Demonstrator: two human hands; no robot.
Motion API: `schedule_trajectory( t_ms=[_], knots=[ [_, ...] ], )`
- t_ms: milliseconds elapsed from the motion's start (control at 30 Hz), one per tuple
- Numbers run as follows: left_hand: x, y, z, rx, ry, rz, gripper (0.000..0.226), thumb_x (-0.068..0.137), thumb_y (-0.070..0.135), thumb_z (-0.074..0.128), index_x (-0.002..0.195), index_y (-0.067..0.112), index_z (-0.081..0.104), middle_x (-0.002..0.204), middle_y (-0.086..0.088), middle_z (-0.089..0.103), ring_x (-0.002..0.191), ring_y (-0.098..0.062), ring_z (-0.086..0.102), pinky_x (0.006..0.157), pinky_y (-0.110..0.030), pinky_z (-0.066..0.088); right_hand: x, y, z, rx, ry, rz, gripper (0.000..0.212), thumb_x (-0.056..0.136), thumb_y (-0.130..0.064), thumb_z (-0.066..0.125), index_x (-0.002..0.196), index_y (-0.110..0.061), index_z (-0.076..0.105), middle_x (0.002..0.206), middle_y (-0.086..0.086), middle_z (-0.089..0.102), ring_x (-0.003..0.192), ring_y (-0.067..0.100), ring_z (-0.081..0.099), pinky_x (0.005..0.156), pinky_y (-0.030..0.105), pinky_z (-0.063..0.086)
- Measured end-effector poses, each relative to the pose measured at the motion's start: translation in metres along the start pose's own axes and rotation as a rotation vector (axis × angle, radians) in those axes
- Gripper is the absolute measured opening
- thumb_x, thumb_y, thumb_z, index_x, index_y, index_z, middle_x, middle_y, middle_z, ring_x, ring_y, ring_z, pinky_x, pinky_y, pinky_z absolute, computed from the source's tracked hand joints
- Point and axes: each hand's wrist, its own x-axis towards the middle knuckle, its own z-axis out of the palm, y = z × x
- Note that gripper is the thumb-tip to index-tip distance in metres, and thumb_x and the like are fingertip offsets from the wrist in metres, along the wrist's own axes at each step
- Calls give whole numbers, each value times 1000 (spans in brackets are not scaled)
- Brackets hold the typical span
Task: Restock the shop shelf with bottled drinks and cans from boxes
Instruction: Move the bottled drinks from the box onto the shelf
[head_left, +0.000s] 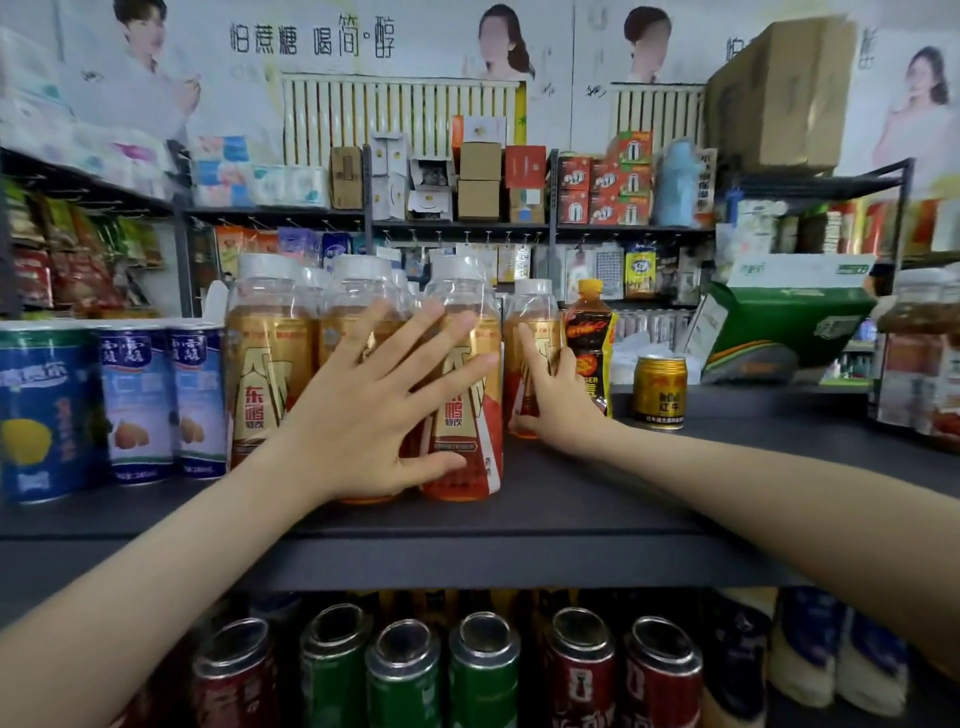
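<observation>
Head view had me lining up drinks on the top shelf (571, 509). My left hand (374, 410) lay flat, fingers spread wide apart, pressing on the front of the cluster of amber bottles (265, 364) well away from the gold can (660, 389). My right hand (556, 410) had thumb and fingers wrapped round the lower half of a single amber bottle (535, 317), upright between that cluster and the can, just beside a dark bottle (589, 332) with an orange cap.

I judged the step to be closing up the row. The next move called for sliding the single bottle away from the can, snug against the cluster, without tipping it.

My palm covered two labels, the rows behind were mostly hidden, and I could not tell which box the stock came from.
</observation>
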Motion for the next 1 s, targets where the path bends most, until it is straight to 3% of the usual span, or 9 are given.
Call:
schedule_trajectory(
  t_ms=[300,467,567,667,767,900,1000],
  knots=[
    [0,0,0,-45,29,-6,78,88,68,35,151,23,23,157,-11,17,146,-31,15,115,-58,14,28,4,21,-73,43,69,112,87,-23,69,145,-39,-25,151,30,-6,132,55,23,107,53,28],
    [-1,0,2,-53,33,-12,79,87,68,36,151,24,22,158,-11,17,146,-32,15,115,-58,14,42,-1,37,-220,67,64,97,88,-35,61,152,-16,-9,152,29,8,133,54,15,108,55,30],
    [-1,0,3,-61,58,-8,78,87,67,37,151,24,24,157,-11,19,145,-32,17,114,-58,15,45,2,39,-203,24,97,110,82,-43,66,148,-30,-21,156,25,3,135,57,10,107,57,27],
    [-1,-1,4,-65,71,-1,78,87,67,38,150,23,25,157,-11,19,145,-32,18,114,-58,15,25,-5,22,-181,-35,93,114,85,-26,69,142,-43,-28,156,22,-17,137,57,9,110,58,25],
    [-1,-1,4,-74,60,1,79,87,67,36,151,23,24,157,-11,18,145,-32,17,115,-58,14,6,-5,4,-169,-56,54,111,88,-13,66,141,-48,-25,155,16,-24,139,53,11,110,54,26],
    [-1,4,-7,-101,-25,-33,76,88,65,33,151,23,22,158,-12,17,145,-31,15,116,-56,12,-36,-12,-21,-212,-111,45,103,89,-13,60,146,-43,-21,159,13,-13,144,43,5,112,51,23],
    [-8,20,-27,-171,-81,-138,68,92,57,32,150,22,27,156,-14,21,144,-32,19,117,-52,11,-78,-28,-42,-243,-101,47,87,93,-20,52,150,-35,-11,155,16,16,139,39,24,106,50,35]
  ],
)
